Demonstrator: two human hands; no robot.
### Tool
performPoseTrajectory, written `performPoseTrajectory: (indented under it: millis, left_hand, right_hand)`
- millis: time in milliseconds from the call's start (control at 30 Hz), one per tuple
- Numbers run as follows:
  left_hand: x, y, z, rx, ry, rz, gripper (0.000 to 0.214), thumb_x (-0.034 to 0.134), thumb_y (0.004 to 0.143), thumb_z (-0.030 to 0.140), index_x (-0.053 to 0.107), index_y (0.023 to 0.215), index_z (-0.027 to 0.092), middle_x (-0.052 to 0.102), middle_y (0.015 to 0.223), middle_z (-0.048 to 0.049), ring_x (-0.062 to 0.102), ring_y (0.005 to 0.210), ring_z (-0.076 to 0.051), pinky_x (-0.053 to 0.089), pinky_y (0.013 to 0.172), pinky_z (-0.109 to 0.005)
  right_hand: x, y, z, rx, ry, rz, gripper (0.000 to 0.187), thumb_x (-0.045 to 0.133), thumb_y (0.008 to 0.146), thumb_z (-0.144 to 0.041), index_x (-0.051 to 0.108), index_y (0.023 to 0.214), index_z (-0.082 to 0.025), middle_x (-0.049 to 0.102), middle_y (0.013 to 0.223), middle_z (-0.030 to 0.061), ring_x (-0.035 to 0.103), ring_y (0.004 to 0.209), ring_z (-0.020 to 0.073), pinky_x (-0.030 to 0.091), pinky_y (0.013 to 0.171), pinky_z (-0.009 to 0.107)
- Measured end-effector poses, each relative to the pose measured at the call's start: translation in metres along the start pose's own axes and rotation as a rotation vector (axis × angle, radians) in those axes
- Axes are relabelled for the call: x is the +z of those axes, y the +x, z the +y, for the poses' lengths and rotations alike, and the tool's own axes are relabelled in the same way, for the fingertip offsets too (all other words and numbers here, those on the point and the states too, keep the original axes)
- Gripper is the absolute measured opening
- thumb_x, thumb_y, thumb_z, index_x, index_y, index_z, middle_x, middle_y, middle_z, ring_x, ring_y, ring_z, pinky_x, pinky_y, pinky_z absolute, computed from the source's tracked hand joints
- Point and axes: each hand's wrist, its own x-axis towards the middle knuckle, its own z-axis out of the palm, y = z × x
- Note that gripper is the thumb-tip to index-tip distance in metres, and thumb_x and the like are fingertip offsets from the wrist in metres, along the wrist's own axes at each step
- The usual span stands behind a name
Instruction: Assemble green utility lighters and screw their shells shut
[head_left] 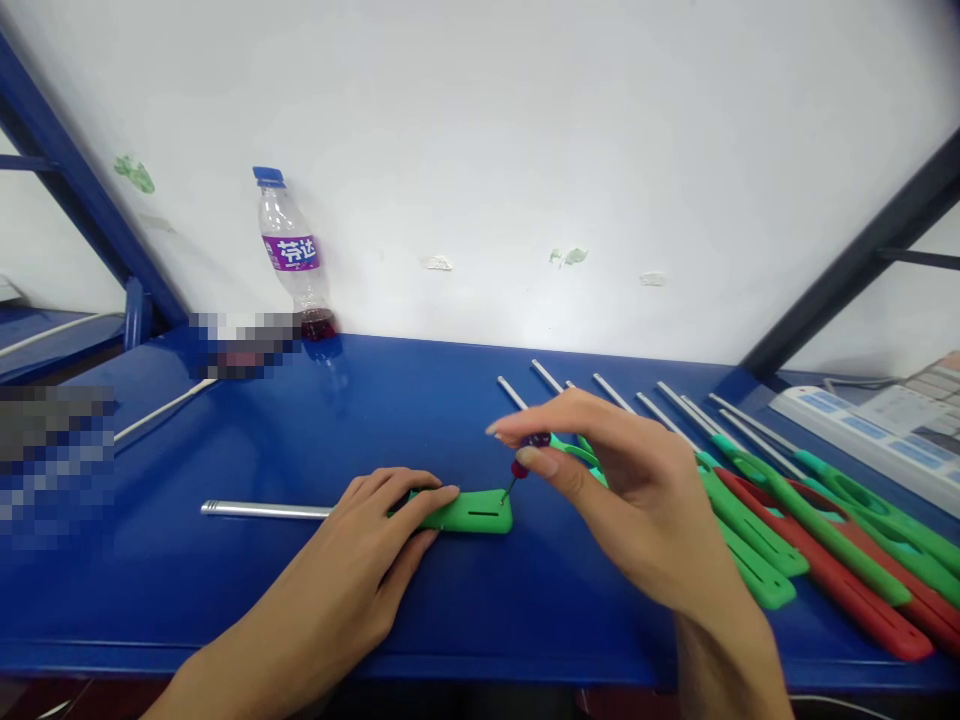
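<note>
A long lighter with a green handle point(472, 512) and a silver metal tube point(262, 510) lies flat on the blue bench point(225, 580). My left hand point(382, 530) presses down on the handle's left part and holds it still. My right hand point(600, 480) pinches a small screwdriver with a dark red grip point(523, 462) between thumb and fingers. The screwdriver's thin tip touches the right end of the green handle.
A row of several more long lighters, green point(750, 520) and red point(847, 580), lies to the right with their tubes pointing away. A plastic bottle point(292, 255) stands by the white wall. A white power strip point(862, 435) sits at far right. Blue frame struts slant on both sides.
</note>
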Motion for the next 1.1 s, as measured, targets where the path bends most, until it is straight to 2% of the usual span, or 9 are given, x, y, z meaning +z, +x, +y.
performPoseTrajectory:
  millis: [100,267,467,567,700,800,900,1000,1100]
  left_hand:
    - [0.002,0.000,-0.001,-0.006,-0.002,0.012,0.039,0.049,0.112,0.018,0.059,0.147,0.032,0.069,0.137,-0.0040,0.064,0.124,-0.028,0.051,0.105,-0.048]
    - [0.003,-0.002,-0.001,-0.003,-0.010,0.021,0.038,0.050,0.112,0.019,0.060,0.146,0.032,0.069,0.137,-0.0037,0.064,0.124,-0.028,0.052,0.105,-0.047]
    - [0.003,-0.001,-0.001,-0.004,-0.003,0.004,0.037,0.049,0.112,0.017,0.060,0.145,0.031,0.069,0.137,-0.0042,0.063,0.124,-0.028,0.053,0.105,-0.049]
    - [0.002,0.000,-0.001,-0.013,-0.009,0.000,0.037,0.048,0.113,0.019,0.059,0.146,0.032,0.068,0.138,-0.0048,0.062,0.125,-0.029,0.053,0.105,-0.050]
    - [0.000,-0.001,0.000,-0.013,0.009,-0.029,0.038,0.048,0.112,0.019,0.059,0.147,0.032,0.069,0.139,-0.0048,0.064,0.125,-0.029,0.053,0.106,-0.051]
    - [-0.001,-0.002,0.000,-0.010,0.018,-0.017,0.039,0.048,0.112,0.018,0.058,0.147,0.032,0.069,0.139,-0.0044,0.064,0.126,-0.029,0.053,0.106,-0.051]
    - [-0.002,0.000,0.000,-0.010,0.012,-0.010,0.038,0.048,0.112,0.017,0.060,0.145,0.030,0.070,0.138,-0.0057,0.065,0.124,-0.029,0.054,0.104,-0.052]
    - [-0.002,0.002,0.001,-0.021,0.010,-0.028,0.038,0.048,0.112,0.017,0.060,0.146,0.030,0.069,0.139,-0.0061,0.064,0.126,-0.030,0.053,0.106,-0.054]
    - [-0.001,0.002,0.001,-0.031,0.002,-0.035,0.040,0.047,0.112,0.017,0.060,0.147,0.031,0.069,0.139,-0.0059,0.064,0.125,-0.030,0.053,0.107,-0.054]
  right_hand:
    - [0.001,-0.001,-0.001,0.040,-0.019,0.006,0.024,0.059,0.112,-0.022,0.077,0.122,-0.035,0.081,0.113,-0.0072,0.073,0.103,0.0129,0.052,0.092,0.030]
    - [0.005,-0.001,0.000,0.037,-0.032,-0.018,0.013,0.068,0.107,-0.022,0.074,0.112,-0.032,0.077,0.109,-0.0061,0.070,0.099,0.0133,0.052,0.091,0.029]
    - [0.004,-0.002,0.002,0.076,0.038,0.016,0.030,0.051,0.115,-0.025,0.068,0.138,-0.035,0.070,0.108,-0.0026,0.067,0.100,0.0136,0.054,0.090,0.028]
    - [0.004,-0.001,0.001,0.113,-0.038,0.067,0.028,0.053,0.113,-0.024,0.071,0.131,-0.035,0.067,0.102,-0.0031,0.062,0.087,0.0133,0.050,0.078,0.027]
    - [0.004,0.002,0.004,0.238,-0.273,0.103,0.016,0.064,0.103,-0.023,0.076,0.111,-0.031,0.060,0.079,-0.0057,0.050,0.063,0.0132,0.041,0.059,0.030]
    - [0.001,0.002,0.007,0.420,-0.392,-0.011,0.012,0.068,0.100,-0.032,0.079,0.095,-0.030,0.068,0.079,-0.0041,0.058,0.068,0.0159,0.044,0.064,0.032]
    - [-0.001,-0.001,0.008,0.583,-0.420,-0.194,0.019,0.066,0.102,-0.037,0.083,0.093,-0.032,0.079,0.093,-0.0026,0.068,0.080,0.0196,0.047,0.071,0.034]
    - [0.000,-0.004,0.009,0.624,-0.450,-0.301,0.023,0.063,0.103,-0.035,0.084,0.096,-0.032,0.082,0.102,-0.0010,0.073,0.094,0.0231,0.049,0.082,0.036]
    - [0.003,-0.004,0.011,0.637,-0.477,-0.316,0.024,0.062,0.103,-0.031,0.083,0.092,-0.030,0.083,0.102,0.0010,0.075,0.096,0.0252,0.049,0.083,0.038]
